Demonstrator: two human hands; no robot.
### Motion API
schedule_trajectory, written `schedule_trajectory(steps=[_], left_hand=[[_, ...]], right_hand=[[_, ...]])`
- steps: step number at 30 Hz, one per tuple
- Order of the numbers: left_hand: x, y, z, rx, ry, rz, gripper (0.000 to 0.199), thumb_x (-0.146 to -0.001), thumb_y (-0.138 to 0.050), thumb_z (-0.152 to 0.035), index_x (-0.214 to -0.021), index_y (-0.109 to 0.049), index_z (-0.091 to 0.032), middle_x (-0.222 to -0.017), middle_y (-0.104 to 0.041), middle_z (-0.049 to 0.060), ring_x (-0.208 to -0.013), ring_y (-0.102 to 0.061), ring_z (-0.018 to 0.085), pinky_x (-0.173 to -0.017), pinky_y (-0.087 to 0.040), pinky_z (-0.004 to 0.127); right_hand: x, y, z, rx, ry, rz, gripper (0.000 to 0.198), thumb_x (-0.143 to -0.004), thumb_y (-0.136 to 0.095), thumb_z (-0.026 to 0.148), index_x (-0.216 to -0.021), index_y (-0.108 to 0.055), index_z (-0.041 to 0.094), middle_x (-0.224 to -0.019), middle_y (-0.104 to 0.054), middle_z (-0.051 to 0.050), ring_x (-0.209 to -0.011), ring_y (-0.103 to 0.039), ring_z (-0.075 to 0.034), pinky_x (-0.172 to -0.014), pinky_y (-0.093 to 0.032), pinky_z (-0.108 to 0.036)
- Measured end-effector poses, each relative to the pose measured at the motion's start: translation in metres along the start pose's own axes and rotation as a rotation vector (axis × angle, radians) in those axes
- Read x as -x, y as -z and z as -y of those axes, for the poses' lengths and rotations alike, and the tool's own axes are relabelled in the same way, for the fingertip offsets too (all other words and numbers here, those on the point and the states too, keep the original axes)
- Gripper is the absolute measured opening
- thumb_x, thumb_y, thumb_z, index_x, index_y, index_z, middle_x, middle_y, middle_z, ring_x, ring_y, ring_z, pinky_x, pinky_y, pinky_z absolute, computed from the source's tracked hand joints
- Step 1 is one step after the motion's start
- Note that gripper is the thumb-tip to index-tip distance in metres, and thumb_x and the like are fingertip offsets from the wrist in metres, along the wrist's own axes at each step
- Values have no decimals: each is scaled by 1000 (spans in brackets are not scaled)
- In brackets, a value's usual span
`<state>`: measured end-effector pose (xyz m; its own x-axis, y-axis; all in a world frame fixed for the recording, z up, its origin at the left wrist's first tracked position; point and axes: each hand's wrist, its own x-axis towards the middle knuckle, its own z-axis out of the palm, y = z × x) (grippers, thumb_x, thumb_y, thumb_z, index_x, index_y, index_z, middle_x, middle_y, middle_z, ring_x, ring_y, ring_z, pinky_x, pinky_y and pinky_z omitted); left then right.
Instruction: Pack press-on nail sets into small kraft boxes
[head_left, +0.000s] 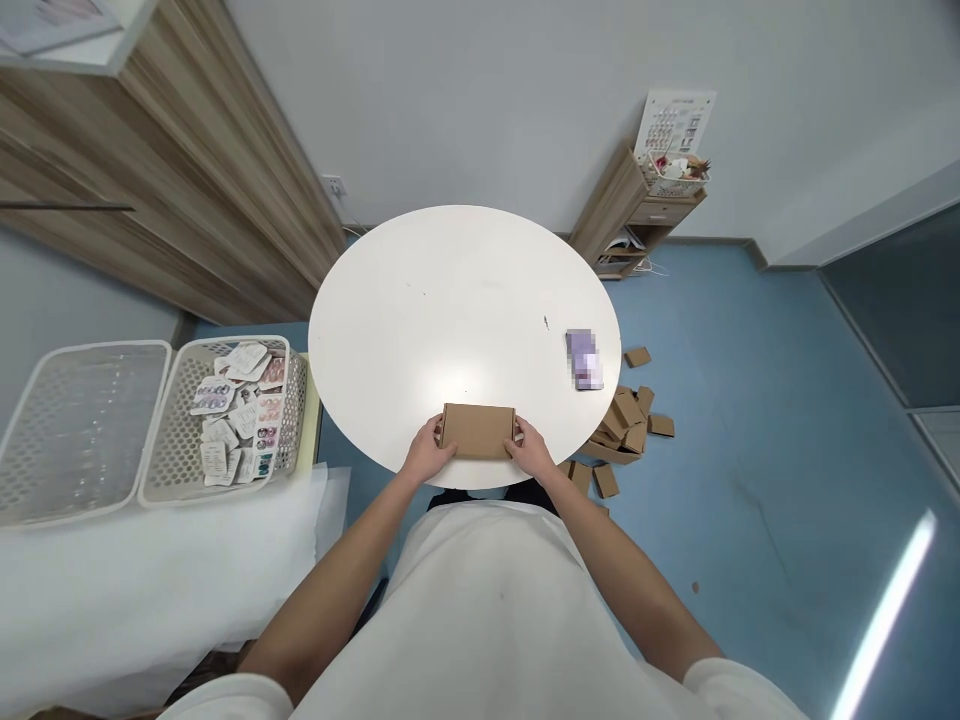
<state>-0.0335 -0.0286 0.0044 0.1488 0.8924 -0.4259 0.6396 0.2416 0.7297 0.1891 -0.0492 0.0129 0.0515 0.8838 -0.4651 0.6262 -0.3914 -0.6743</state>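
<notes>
A flat brown cardboard box, its lid closed, is at the near edge of the round white table. My left hand grips its left end, thumb on the near left corner. Around the right end are the fingers of my right hand, with that thumb near the front right corner. Whether the box rests on the tabletop or is slightly raised, I cannot tell. Toward the table's right side lies a purple item, blurred by pixelation.
Several brown cardboard boxes are piled and scattered on the blue floor at right. A white perforated basket at left holds carded packets, beside another basket. A small wooden cabinet stands behind the table.
</notes>
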Motion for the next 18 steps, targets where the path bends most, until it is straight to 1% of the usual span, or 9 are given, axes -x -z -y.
schedule_trajectory(steps=[3,4,6,8,11,14,18], left_hand=[[-2,-8,-15,23,-13,22,62,-67,-56,-30,-124,-36,-17,-103,-52,8,-77,-53,15,-71,-45,29],[-2,-15,-23,27,-24,30,62,-67,-56,-32,-124,-36,-17,-103,-51,8,-78,-53,15,-71,-45,29],[-4,-36,-46,26,-53,50,62,-68,-56,-35,-124,-36,-18,-105,-49,9,-83,-53,17,-73,-45,30],[-5,-65,-73,18,-88,78,65,-69,-56,-37,-126,-33,-18,-108,-46,10,-90,-52,19,-76,-45,32],[-8,-116,-118,12,-180,149,75,-67,-57,-37,-132,-24,-20,-112,-39,11,-102,-46,22,-85,-41,36],[-16,-168,-159,-14,-258,281,85,-66,-60,-40,-135,-16,-20,-113,-36,11,-112,-38,25,-93,-35,38],[-33,-232,-206,-65,-288,486,89,-65,-60,-43,-136,-11,-20,-114,-36,12,-115,-34,26,-95,-31,40]], right_hand=[[1,18,-10,-43,20,0,51,-71,-50,26,-122,-41,24,-98,-57,-3,-62,-53,-10,-65,-43,-25],[4,26,-17,-54,16,-17,49,-72,-50,27,-120,-42,24,-98,-57,-3,-62,-53,-11,-64,-43,-26],[14,44,-36,-85,-2,-63,47,-73,-49,32,-119,-43,25,-98,-56,-3,-63,-53,-11,-63,-44,-27],[27,65,-63,-121,-29,-122,49,-73,-48,37,-120,-43,24,-97,-55,-4,-65,-53,-13,-64,-45,-28],[48,100,-110,-192,-103,-286,54,-73,-48,43,-123,-41,24,-94,-53,-5,-72,-53,-16,-65,-46,-31],[66,134,-154,-266,-192,-449,57,-73,-47,46,-125,-40,23,-92,-51,-6,-79,-53,-18,-68,-46,-32],[80,170,-204,-275,-303,-618,55,-73,-47,46,-123,-43,22,-94,-51,-7,-90,-51,-21,-76,-44,-34]])
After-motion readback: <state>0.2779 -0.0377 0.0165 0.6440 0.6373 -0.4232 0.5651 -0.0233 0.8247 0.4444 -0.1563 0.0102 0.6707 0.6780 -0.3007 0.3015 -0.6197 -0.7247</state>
